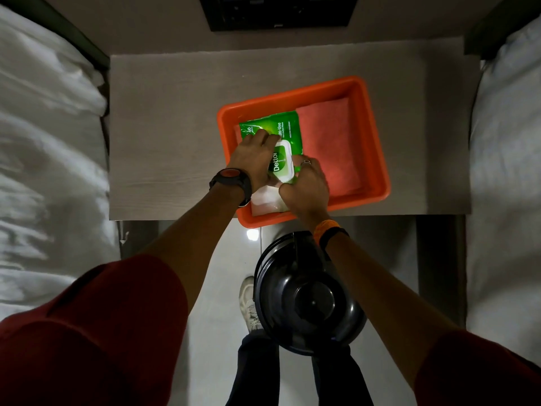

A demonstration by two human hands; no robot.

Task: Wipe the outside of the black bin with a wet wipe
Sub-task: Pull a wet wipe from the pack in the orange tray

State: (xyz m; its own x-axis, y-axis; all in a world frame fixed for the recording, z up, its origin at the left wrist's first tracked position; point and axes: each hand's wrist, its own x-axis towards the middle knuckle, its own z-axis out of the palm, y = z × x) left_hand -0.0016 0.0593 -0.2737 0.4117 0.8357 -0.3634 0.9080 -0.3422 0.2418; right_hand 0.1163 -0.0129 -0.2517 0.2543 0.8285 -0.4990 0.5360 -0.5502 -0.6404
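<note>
A green wet wipe pack (285,128) with a white flip lid lies in the orange tray (377,159) on the bedside table. My left hand (253,155) presses down on the pack's left side. My right hand (306,186) is closed at the lid's near end, fingers pinched; what they pinch is hidden. Something white (265,199) lies under my hands in the tray's near corner. The black bin (307,300) with its lid on stands on the floor below the table edge, between my legs, under my right forearm.
A folded pink cloth (330,142) fills the tray's right half. The grey table (164,136) sits between two white beds (44,159) (506,171). A dark wall panel (278,13) is behind the table. My white shoe (248,303) is on the pale floor beside the bin.
</note>
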